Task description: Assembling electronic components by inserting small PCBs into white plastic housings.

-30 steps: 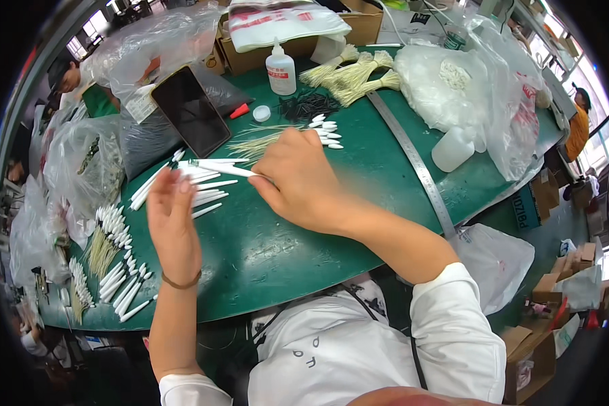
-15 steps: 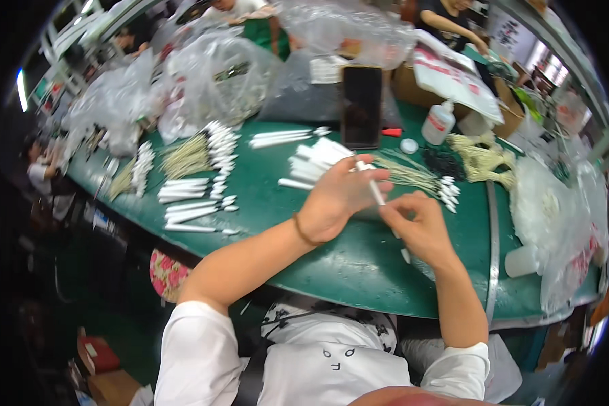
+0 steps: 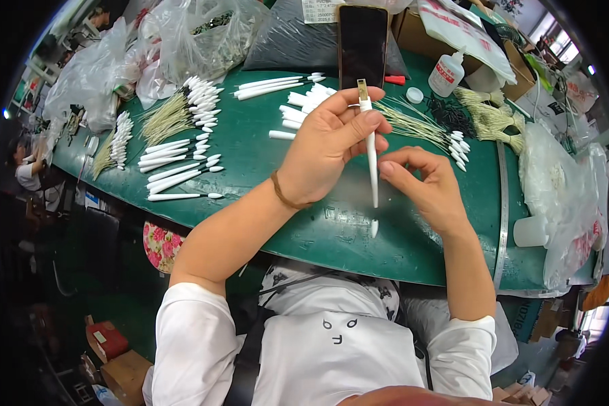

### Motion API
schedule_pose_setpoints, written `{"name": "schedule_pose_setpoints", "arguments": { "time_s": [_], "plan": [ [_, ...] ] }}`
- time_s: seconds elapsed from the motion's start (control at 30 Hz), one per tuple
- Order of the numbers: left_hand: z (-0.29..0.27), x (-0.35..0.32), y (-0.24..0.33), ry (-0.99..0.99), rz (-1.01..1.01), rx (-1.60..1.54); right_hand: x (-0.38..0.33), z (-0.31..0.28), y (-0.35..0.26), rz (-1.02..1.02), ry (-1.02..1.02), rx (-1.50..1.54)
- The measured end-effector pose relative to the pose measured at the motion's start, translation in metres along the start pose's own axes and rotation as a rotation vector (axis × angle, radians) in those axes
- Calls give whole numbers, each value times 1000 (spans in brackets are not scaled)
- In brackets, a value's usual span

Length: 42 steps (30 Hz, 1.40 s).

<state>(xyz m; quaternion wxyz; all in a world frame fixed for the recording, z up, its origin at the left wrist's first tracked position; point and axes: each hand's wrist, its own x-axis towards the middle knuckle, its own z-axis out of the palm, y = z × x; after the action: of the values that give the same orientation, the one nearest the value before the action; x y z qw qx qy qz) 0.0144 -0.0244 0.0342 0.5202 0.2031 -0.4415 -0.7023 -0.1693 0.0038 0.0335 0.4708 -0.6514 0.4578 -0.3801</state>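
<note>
Our left hand pinches a white tapered tube above the desk, back from its near edge; our right hand, curled, is just beside the tube, whether pinching anything we cannot tell.

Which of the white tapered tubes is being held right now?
The white tube gripped in the left hand, its narrow end pointing down the picture; the other white tubes lie on the green table.
</note>
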Motion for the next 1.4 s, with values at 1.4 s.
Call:
{"name": "schedule_pose_setpoints", "arguments": {
  "time_s": [1.4],
  "plan": [
    [-55,25,-3,68,1,-357,2,13,14,130,-104,151]
  ]
}}
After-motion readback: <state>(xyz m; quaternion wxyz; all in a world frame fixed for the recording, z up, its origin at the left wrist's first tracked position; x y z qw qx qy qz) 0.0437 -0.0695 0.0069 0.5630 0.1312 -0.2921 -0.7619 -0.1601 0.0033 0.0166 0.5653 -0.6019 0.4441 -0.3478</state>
